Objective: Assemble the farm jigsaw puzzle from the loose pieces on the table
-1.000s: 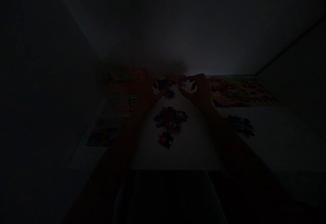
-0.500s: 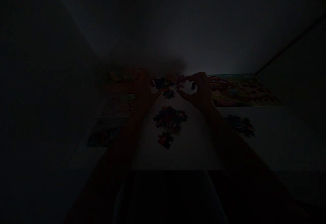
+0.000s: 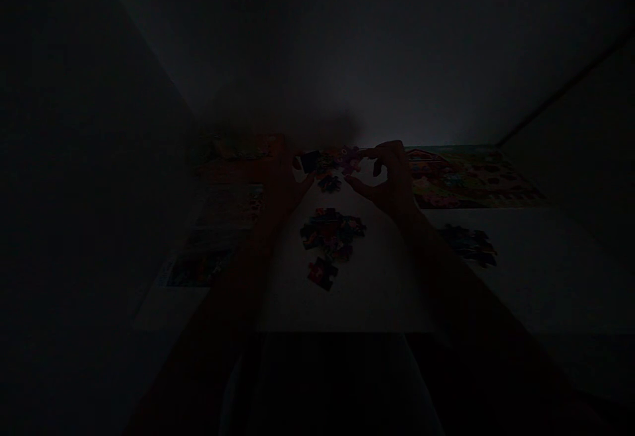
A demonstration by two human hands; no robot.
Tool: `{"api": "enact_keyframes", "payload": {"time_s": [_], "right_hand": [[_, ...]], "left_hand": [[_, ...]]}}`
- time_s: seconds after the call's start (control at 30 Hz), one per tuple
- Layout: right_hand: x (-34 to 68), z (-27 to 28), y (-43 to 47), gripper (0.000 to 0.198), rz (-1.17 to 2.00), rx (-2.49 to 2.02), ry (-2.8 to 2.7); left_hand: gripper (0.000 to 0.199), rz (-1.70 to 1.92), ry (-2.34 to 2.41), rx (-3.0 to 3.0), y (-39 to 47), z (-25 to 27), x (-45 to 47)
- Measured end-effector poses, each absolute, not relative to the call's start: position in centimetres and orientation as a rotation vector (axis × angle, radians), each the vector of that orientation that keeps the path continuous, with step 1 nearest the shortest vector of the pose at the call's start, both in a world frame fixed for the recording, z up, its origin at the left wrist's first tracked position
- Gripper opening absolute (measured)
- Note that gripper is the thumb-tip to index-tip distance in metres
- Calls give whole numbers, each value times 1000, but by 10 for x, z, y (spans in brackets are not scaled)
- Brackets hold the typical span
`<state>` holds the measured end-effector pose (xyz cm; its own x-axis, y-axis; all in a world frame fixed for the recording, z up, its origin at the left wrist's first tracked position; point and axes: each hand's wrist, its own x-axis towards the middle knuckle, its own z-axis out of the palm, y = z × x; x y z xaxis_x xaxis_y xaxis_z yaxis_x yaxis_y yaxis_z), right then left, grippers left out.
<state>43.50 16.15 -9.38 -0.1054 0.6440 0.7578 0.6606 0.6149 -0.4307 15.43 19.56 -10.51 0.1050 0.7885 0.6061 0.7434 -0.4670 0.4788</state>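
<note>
The picture is very dark. My right hand (image 3: 389,174) curves its index finger and thumb around a pinkish-purple puzzle piece (image 3: 350,157) at the far side of the white table (image 3: 381,277). Opposite it, my left hand (image 3: 288,181) has its thumb by a dark piece (image 3: 310,161) and a group of joined or overlapping puzzle pieces (image 3: 327,161); its other fingers are lost in shadow. Just below, between my thumbs, lies another small cluster of pieces (image 3: 329,184). Nearer me are a heaped pile of pieces (image 3: 330,232) and one reddish piece (image 3: 323,273).
A colourful farm picture sheet (image 3: 476,178) lies at the right, with more puzzle pieces (image 3: 469,244) below it. Dim printed sheets (image 3: 203,267) lie beyond my left forearm. A pale wall (image 3: 421,59) rises behind the table.
The hands stay almost in place. The purple piece by my right fingers shows slightly more clearly; nothing else has visibly moved.
</note>
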Motion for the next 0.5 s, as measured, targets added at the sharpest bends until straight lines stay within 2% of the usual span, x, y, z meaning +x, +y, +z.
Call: {"api": "enact_keyframes", "payload": {"time_s": [0.13,0.27,0.5], "right_hand": [[436,-92,158,53,328,-936,-1936],[432,-107,161,71,720,-974,-2068],[427,-118,173,76,380,-1061,-1933]], "left_hand": [[43,1353,1627,2293,196,-106,153],[49,1389,1621,2310,199,-109,151],[47,1134,1297,2466,191,-106,158]]}}
